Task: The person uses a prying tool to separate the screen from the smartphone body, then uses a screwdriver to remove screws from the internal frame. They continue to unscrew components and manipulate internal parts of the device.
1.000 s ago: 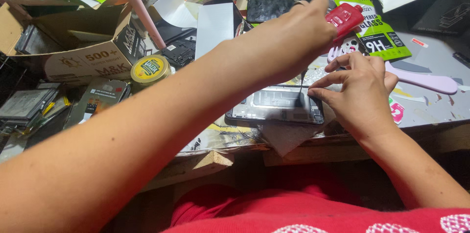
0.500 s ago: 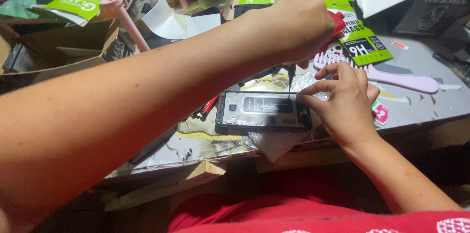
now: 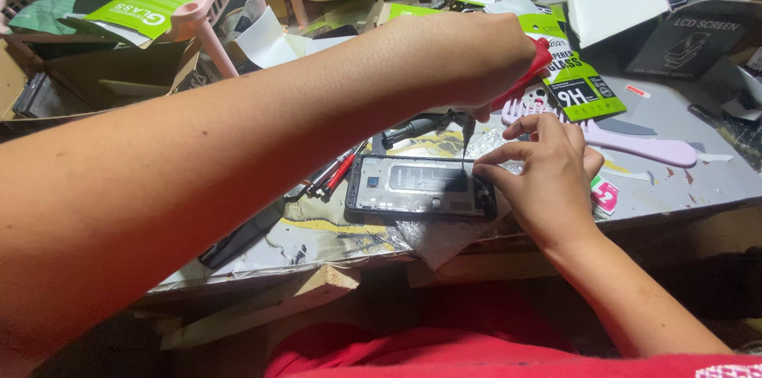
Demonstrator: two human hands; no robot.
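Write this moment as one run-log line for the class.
left hand: grips red-handled tool, tip on phone frame | right hand: steadies phone frame | nearby: pink comb
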